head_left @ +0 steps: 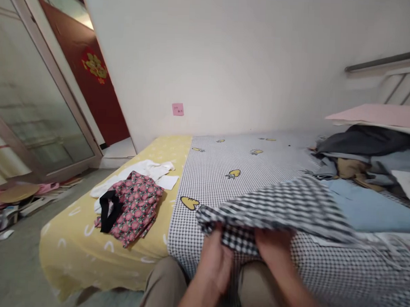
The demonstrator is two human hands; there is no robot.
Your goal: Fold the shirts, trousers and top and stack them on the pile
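A black-and-white checked cloth (pixel 284 204), blurred by motion, is spread in the air just above the near edge of the bed. My left hand (pixel 218 258) grips its bunched left end, with the fingertips partly under the fabric. Farther right, my right hand (pixel 274 242) holds the cloth's lower edge, its fingers mostly covered by the folds. Below the cloth lies a checked bedsheet (pixel 211 172) with yellow pineapple prints.
A pink floral garment (pixel 139 207) with a black band and white clothes (pixel 150 169) lie on the yellow sheet (pixel 68 247) at left. Blue cloth (pixel 369 206) and dark clothes (pixel 358 142) are heaped at right. A wall (pixel 246 60) stands behind.
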